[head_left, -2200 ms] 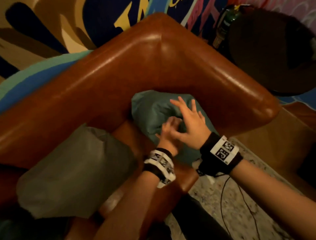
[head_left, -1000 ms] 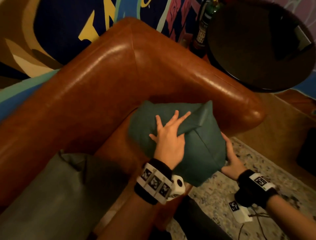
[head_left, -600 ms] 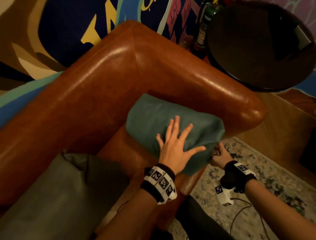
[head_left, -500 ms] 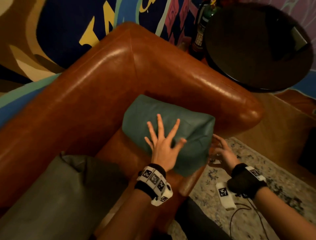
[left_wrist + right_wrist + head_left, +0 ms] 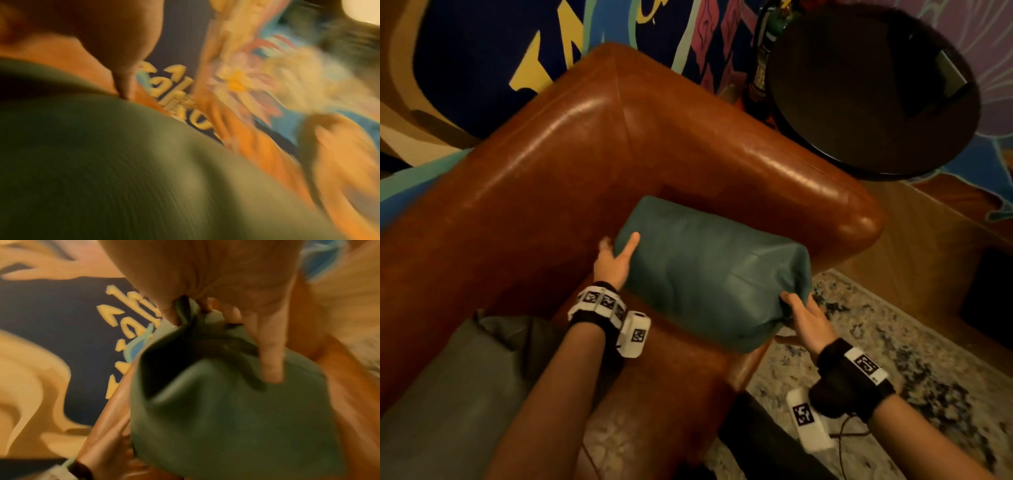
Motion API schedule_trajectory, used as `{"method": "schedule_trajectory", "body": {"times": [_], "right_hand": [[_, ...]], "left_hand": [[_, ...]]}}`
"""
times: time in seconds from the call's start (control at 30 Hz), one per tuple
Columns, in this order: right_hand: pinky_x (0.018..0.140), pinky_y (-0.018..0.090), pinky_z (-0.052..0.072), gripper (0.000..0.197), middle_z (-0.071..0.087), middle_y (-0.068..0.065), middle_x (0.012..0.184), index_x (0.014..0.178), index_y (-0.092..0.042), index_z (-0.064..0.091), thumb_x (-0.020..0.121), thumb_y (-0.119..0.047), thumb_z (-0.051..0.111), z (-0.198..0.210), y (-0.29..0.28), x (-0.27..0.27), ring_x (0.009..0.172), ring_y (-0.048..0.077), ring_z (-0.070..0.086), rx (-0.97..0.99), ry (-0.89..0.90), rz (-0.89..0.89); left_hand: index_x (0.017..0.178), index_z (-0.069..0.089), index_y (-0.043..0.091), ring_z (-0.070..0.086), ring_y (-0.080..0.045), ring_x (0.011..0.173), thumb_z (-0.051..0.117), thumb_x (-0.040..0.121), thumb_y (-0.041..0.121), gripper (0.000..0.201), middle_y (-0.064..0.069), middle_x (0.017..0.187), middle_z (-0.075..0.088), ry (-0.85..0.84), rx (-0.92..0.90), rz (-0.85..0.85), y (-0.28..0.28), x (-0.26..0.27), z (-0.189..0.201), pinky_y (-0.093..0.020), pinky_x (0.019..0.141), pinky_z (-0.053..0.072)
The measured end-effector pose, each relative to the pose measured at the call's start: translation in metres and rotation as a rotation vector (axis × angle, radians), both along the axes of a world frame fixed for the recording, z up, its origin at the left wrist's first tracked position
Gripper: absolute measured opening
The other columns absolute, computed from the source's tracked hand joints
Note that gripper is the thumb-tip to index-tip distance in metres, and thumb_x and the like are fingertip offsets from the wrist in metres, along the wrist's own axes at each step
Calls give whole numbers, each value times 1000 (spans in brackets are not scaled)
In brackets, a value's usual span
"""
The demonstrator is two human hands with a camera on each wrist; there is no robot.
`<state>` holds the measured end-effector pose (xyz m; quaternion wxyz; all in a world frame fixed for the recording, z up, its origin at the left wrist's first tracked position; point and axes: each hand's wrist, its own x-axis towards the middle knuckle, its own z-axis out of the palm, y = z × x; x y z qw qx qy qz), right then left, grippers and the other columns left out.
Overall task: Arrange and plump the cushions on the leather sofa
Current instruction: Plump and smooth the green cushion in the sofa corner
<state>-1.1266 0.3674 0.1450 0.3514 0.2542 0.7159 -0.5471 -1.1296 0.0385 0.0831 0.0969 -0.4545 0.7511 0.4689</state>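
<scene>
At the far left of the head view, a slumped grey-olive fabric cushion (image 5: 458, 387) lies on the seat of the brown leather sofa (image 5: 571, 144), against the backrest. Behind the sofa runs a painted wall mural in navy, yellow and teal (image 5: 482, 51).

Next comes the left hand (image 5: 614, 262), set against the left end of the plump teal-green leather cushion (image 5: 709, 270). Its thumb lies on the cushion's top face and the fingers wrap behind that end, so it grips the end; the left wrist view is too blurred to show the fingers further.

The teal cushion sits in the sofa's corner, on the seat and close to the armrest, with its near right corner overhanging the seat edge.

The right hand (image 5: 803, 320) holds that right end: in the right wrist view the thumb and curled fingers (image 5: 271, 353) pinch a gathered fold of the cover.

Below it lies a speckled pale rug (image 5: 893, 359). Upper right stands a round dark side table (image 5: 873, 89), with a dark bottle (image 5: 758, 68) just beside it.
</scene>
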Motion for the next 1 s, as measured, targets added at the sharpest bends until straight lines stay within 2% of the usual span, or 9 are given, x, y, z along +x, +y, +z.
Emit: {"method": "schedule_trajectory", "body": {"times": [0.13,0.3,0.4,0.5,0.6,0.73,0.87,0.97,1.0], "right_hand": [[88,50,53,32,56,10,128,130,-20,43,98,-25,43,5,18,12,108,31,59,-139,-90,-134],[65,40,61,20,62,0,112,115,-28,50,98,-23,41,19,37,7,100,26,63,-210,-85,-245],[76,49,57,21,61,3,115,119,-26,48,98,-25,42,5,31,-3,99,29,63,-199,-88,-242],[77,48,52,38,58,12,110,133,-13,42,98,-29,44,-29,12,-8,85,31,60,-50,-200,-122],[78,44,47,48,51,14,128,142,-18,32,99,-37,41,-53,-2,-2,103,34,54,31,-245,51],[76,44,52,49,54,14,125,142,-25,31,97,-33,47,-59,8,-4,91,30,58,19,-203,-6],[74,40,54,61,53,-2,128,141,-37,32,88,-43,61,-48,19,-11,109,25,56,-9,-70,-9],[90,45,52,82,62,3,119,125,-23,53,58,-66,76,-38,28,-17,105,25,61,41,-15,57],[94,46,51,75,66,7,117,115,-19,58,57,-61,80,-38,31,-18,102,26,64,54,-4,95]], "left_hand": [[111,68,11,62,-30,107,56,94,40,36,-7,105,70,204,-38,-88,8,0,12,-41,95,49],[100,69,17,61,-16,95,52,96,42,30,3,94,69,437,-283,-190,23,-1,64,-33,85,47],[99,63,14,61,-15,93,52,96,41,30,0,96,67,499,-206,-206,18,-5,55,-30,80,46],[139,44,14,52,-28,125,51,96,38,49,-11,135,57,258,-76,-344,12,-11,10,-39,104,42],[152,22,13,39,-30,138,47,98,37,64,-12,151,39,70,-43,-363,10,-7,-12,-40,114,31],[147,36,20,46,-23,132,56,93,43,63,-4,145,49,198,85,-265,2,-5,-9,-44,111,37],[126,58,17,59,-22,113,61,86,53,54,-3,124,64,253,-11,-189,9,-12,6,-41,100,46],[115,65,12,60,-27,109,57,84,59,57,-9,117,66,265,-156,-132,7,-21,10,-46,97,48],[113,67,12,60,-27,109,57,86,56,53,-9,116,67,289,-199,-114,8,-25,13,-46,97,47]]}}
